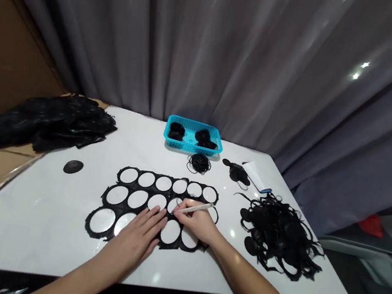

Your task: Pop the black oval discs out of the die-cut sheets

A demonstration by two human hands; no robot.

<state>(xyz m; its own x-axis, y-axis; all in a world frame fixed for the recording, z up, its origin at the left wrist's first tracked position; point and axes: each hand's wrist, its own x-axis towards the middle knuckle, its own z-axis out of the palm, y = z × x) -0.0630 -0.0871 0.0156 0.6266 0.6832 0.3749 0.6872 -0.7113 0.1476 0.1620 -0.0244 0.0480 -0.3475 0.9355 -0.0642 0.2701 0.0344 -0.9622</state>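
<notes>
A black rubbery sheet (131, 189) with rows of large round holes lies flat on the white table, which shows through the holes. My left hand (138, 234) rests flat on its lower middle, fingers stretched out, covering part of the holes. In my right hand (199, 222) is a slim white pen-like tool (196, 208), pinched between the fingers. Its tip points down and left at the sheet; I cannot make out the tip's kind. Some thin black strands show beside the right fingers. Several holes are hidden under both hands.
Behind the sheet stands a blue basket (192, 147) holding black bundles, with a coil of thin black rings (200, 164) before it. Black scraps (282, 236) are heaped at right. A single black disc (73, 166) lies left, near a black bundle (70, 121). Grey curtains (204, 45) hang behind.
</notes>
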